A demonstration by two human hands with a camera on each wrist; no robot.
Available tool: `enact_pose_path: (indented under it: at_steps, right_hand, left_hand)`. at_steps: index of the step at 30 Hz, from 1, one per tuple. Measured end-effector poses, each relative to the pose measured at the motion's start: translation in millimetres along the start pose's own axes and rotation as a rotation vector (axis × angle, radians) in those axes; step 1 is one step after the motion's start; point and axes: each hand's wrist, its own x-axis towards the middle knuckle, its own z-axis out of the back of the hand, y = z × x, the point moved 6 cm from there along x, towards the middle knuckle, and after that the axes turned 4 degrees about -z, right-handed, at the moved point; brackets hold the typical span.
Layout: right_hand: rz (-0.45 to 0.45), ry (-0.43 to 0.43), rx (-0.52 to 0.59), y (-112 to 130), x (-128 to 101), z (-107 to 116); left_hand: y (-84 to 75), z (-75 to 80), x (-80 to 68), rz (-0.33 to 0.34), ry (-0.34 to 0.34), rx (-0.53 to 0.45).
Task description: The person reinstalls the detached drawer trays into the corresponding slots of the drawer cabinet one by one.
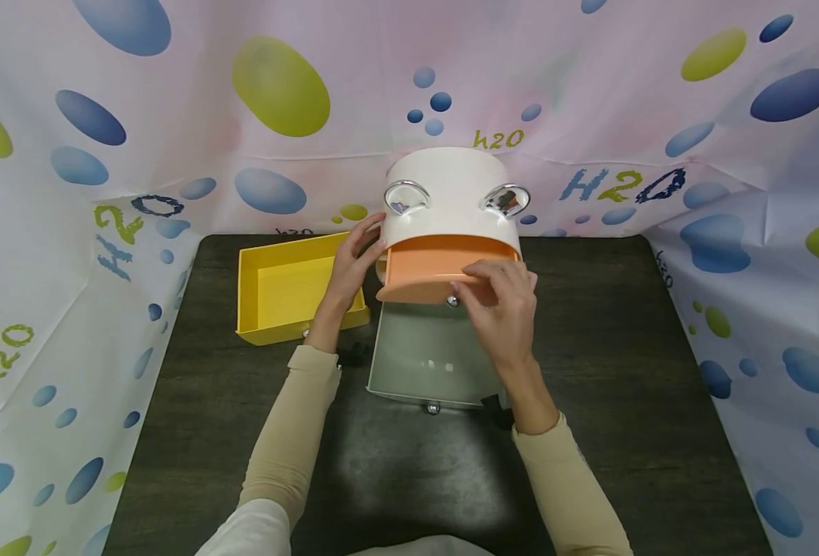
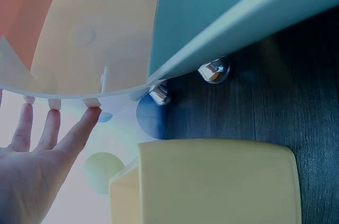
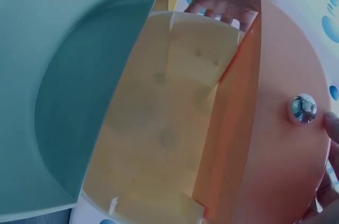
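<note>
A white rounded cabinet with two chrome rings on its upper front stands at the back of the table. Its orange drawer is partly pulled out, with a silver knob on its curved front. My right hand grips the top edge of that front, its thumb close to the knob. My left hand rests on the cabinet's left side, fingers extended, and the left wrist view has its fingertips against the shell. Below the orange drawer, a grey-green drawer sticks out toward me.
A separate yellow drawer lies on the dark wooden table, left of the cabinet and partly behind my left forearm. A patterned sheet with blue and green spots rises at the table's back and sides.
</note>
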Motion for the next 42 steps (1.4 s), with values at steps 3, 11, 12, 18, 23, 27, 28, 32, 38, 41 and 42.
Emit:
enact_pose_path:
  at_steps: [3,11,12,18,23,27,28,32,38,41,42]
  right_hand:
    - [-0.028,-0.018,-0.025,-4,1,0]
    - [-0.118,-0.073,0.019,-18,4,-2]
    - [-0.126,-0.078,0.021,-20,5,-3]
    - [-0.146,-0.093,0.003,-28,12,-8]
    - [-0.155,-0.088,0.016,-33,13,-11]
    - [-0.165,-0.076,-0.006,-35,15,-12]
    - [-0.168,-0.074,-0.013,-36,16,-13]
    - [-0.193,-0.067,-0.024,-39,18,-14]
    - [-0.223,-0.069,-0.033,-43,22,-16]
    - [-0.236,-0.076,-0.026,-43,24,-18]
    - [-0.241,-0.078,-0.023,-44,25,-18]
  left_hand:
    - [-3.7,-0.9,-0.5,0.007,0.008,-0.003]
    - [-33.5,-6.0,-7.4,0.016,0.02,0.013]
    - [-34.2,-6.2,-7.7,0.016,0.019,0.015]
    - [-36.2,-6.0,-7.5,0.016,0.011,0.014]
    - [-35.9,-6.0,-8.1,0.025,0.014,0.019]
    - [-35.7,-6.3,-8.0,0.023,0.011,0.016]
    - [-35.6,-6.4,-7.9,0.023,0.01,0.016]
    - [-35.4,-6.9,-7.9,0.017,0.015,0.012]
    - [-35.0,-7.6,-7.7,0.022,0.019,0.006]
    - [-35.5,-7.6,-7.4,0.021,0.021,0.005]
    - [-35.6,-7.5,-7.2,0.021,0.02,0.005]
